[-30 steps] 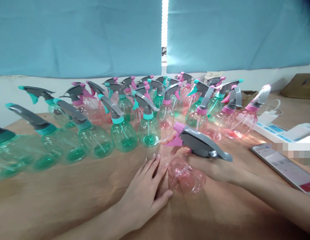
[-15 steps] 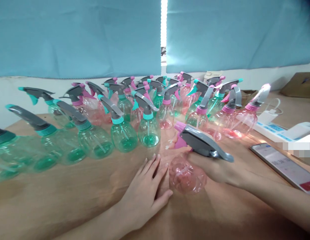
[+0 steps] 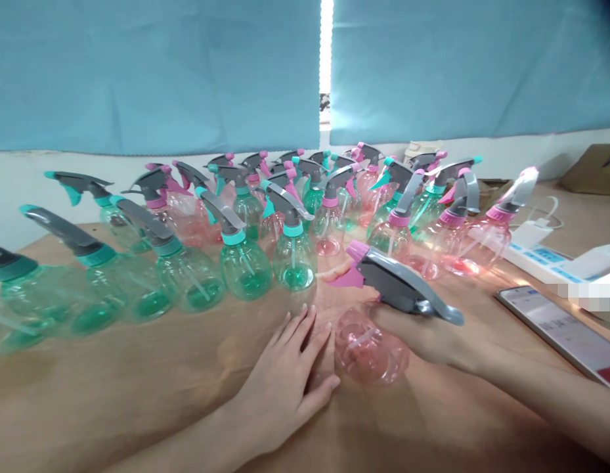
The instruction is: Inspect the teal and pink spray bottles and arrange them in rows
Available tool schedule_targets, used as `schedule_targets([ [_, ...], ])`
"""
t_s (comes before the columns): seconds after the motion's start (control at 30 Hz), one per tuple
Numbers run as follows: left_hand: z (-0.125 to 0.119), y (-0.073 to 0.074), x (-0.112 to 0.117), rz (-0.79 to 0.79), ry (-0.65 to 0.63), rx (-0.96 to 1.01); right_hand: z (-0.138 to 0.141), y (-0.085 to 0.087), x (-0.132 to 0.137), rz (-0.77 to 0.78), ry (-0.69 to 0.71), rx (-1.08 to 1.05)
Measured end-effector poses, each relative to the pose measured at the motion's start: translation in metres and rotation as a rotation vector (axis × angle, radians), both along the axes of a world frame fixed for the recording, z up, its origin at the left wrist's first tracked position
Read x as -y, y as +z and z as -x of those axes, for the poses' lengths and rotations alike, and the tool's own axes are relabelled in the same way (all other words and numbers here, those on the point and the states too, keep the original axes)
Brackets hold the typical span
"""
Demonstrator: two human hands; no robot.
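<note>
A pink spray bottle (image 3: 371,351) with a grey and pink trigger head stands in front of me, its nozzle facing left. My right hand (image 3: 417,328) is wrapped round its neck from behind, mostly hidden by the bottle and the head. One fingertip shows beside the pink trigger (image 3: 348,277). My left hand (image 3: 289,374) lies flat on the brown tabletop (image 3: 152,401), just left of the bottle, holding nothing, its fingers stretched out. Nearest beyond it stands a green spray bottle (image 3: 295,259) with a little green in its base.
Green spray bottles (image 3: 189,279) line the left, and pink ones (image 3: 452,236) stand at the right, with several mixed rows behind. A phone (image 3: 555,335) lies right of my right arm, near a white power strip (image 3: 541,259). Blue curtains (image 3: 152,72) hang behind.
The fingers of my right hand have shifted at the trigger, which now sticks out further to the left. My left hand stays in place. The view has moved slightly.
</note>
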State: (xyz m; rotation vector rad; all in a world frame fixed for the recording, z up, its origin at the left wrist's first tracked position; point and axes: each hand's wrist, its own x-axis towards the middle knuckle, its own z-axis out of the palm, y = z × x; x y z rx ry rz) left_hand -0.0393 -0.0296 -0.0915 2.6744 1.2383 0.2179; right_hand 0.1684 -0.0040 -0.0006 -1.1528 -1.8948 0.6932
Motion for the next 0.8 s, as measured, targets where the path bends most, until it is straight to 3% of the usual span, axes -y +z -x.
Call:
schedule_targets([
  [0.1,-0.0008,0.0015,-0.0006,0.014,-0.004,-0.007,0.0006,-0.001,-0.0019,0.038,0.062,-0.081],
  [0.8,-0.0003,0.003,0.0005,0.041,-0.003,0.022,-0.0017,-0.0055,-0.0031,0.109,0.11,-0.111],
])
